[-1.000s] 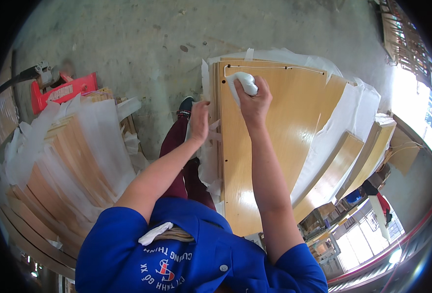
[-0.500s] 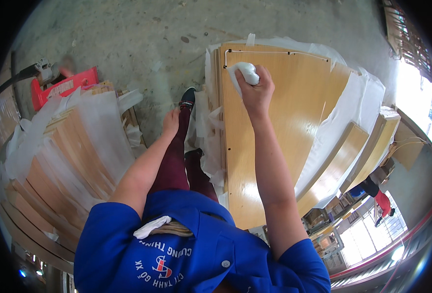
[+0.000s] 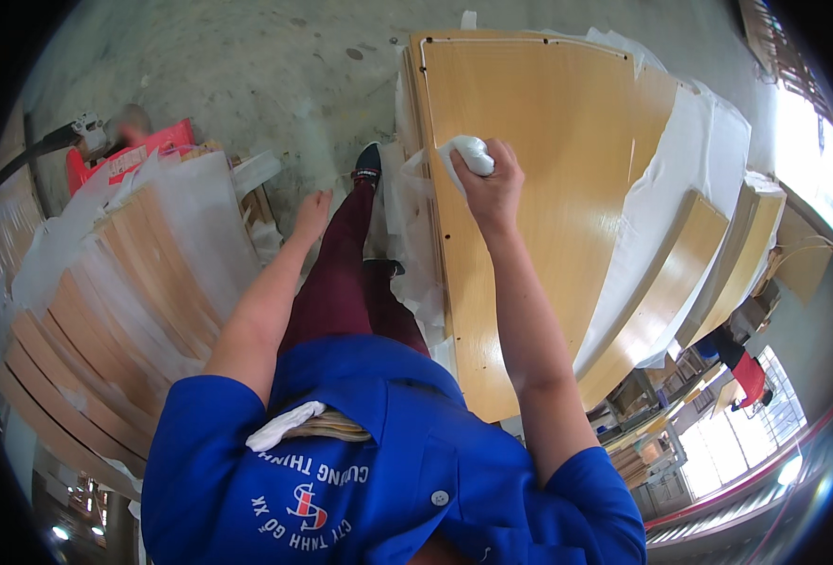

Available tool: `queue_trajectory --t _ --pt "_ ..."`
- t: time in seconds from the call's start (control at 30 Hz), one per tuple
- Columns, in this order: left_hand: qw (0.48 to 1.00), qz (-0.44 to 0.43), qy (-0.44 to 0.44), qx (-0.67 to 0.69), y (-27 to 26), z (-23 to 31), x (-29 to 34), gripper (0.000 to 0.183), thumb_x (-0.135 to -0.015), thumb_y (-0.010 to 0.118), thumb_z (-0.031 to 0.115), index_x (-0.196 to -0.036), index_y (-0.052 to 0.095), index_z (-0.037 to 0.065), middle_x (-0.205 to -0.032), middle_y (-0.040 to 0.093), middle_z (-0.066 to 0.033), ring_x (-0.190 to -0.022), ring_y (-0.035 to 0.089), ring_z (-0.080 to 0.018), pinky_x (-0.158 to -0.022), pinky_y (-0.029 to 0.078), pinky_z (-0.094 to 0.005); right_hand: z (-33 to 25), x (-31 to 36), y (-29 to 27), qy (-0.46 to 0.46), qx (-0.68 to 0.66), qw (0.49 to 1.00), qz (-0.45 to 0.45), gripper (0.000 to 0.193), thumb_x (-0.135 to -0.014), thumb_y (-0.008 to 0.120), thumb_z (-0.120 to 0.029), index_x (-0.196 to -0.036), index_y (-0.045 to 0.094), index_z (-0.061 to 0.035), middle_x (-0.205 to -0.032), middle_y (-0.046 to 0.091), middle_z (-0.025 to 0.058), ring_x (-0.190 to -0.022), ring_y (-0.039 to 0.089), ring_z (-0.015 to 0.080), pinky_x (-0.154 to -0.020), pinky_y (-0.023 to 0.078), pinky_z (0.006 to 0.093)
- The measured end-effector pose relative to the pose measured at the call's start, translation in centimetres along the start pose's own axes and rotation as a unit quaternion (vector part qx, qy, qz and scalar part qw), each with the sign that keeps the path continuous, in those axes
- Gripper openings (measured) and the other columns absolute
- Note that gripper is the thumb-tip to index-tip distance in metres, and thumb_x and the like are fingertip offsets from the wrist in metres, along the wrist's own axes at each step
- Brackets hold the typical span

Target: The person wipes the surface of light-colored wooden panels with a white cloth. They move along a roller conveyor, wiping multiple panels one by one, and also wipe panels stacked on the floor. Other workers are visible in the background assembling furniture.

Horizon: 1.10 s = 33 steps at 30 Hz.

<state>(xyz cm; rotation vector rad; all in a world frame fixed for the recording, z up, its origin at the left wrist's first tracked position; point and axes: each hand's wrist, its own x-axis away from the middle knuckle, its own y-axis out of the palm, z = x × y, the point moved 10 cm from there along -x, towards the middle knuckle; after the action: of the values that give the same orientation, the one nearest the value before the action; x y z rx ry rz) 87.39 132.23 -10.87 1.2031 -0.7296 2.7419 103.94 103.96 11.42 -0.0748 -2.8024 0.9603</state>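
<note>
Leaning at left are pale wooden boards (image 3: 87, 315) with translucent white sheeting (image 3: 195, 231). Left of centre, the person's left hand (image 3: 313, 215) hangs near the dark maroon trouser leg (image 3: 341, 259); I can't tell how curled its fingers are. Just right of centre, the right hand (image 3: 494, 186) grips a bunched white wad (image 3: 473, 153) over a glossy honey-coloured wooden panel (image 3: 558, 141).

A crumpled white wad (image 3: 471, 155), squeezed in the right hand (image 3: 493, 193), sits over the left side of a glossy, honey-toned wood panel (image 3: 553, 169) lying flat atop a stack of boards (image 3: 415, 104), its far and left edges dotted with small dark spots (image 3: 447, 236).
</note>
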Motion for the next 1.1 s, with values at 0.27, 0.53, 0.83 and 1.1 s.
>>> queue_trajectory --t 0.27,0.53,0.83,1.1 --pt "0.997 -0.005 0.041 -0.061 0.4 0.0 1.9 0.047 -0.093 0.038 0.037 -0.089 0.056 -0.006 -0.090 0.057 -0.0270 -0.090 0.051 -0.0418 -0.080 0.038 -0.0462 3.0 6.4 -1.7 0.024 0.014 1.000 -0.007 0.027 -0.070 0.076 -0.014 -0.070 0.053 0.0003 -0.069 0.051 0.0090 -0.062 0.049 0.0207 -0.057 0.041 0.0318" --pt "0.994 -0.036 0.056 -0.088 2.9 0.8 3.6 0.049 -0.092 0.039 0.039 -0.090 0.059 -0.006 -0.091 0.058 -0.0279 -0.094 0.052 -0.0427 -0.082 0.039 -0.0463 5.2 11.4 -3.8 0.058 0.026 0.998 -0.001 0.027 -0.071 0.076 -0.015 -0.072 0.053 0.0000 -0.070 0.051 0.0094 -0.062 0.050 0.0217 -0.057 0.042 0.0329" --pt "0.987 -0.064 0.072 -0.129 4.0 0.7 4.0 0.050 -0.092 0.038 0.040 -0.091 0.059 -0.005 -0.092 0.059 -0.0278 -0.095 0.052 -0.0438 -0.083 0.039 -0.0473 6.8 14.2 -3.9 0.089 0.026 0.996 0.017 0.023 -0.071 0.073 -0.016 -0.076 0.054 -0.0036 -0.073 0.052 0.0110 -0.067 0.053 0.0293 -0.060 0.042 0.0377" --pt "0.975 -0.078 0.109 -0.178 3.0 0.9 4.4 0.050 -0.093 0.037 0.040 -0.094 0.059 -0.005 -0.096 0.059 -0.0275 -0.098 0.052 -0.0425 -0.086 0.039 -0.0455 7.4 15.8 -4.4 0.075 -0.017 0.994 0.081 0.028 -0.071 0.075 -0.016 -0.072 0.051 -0.0014 -0.069 0.049 0.0101 -0.062 0.049 0.0239 -0.057 0.041 0.0336"
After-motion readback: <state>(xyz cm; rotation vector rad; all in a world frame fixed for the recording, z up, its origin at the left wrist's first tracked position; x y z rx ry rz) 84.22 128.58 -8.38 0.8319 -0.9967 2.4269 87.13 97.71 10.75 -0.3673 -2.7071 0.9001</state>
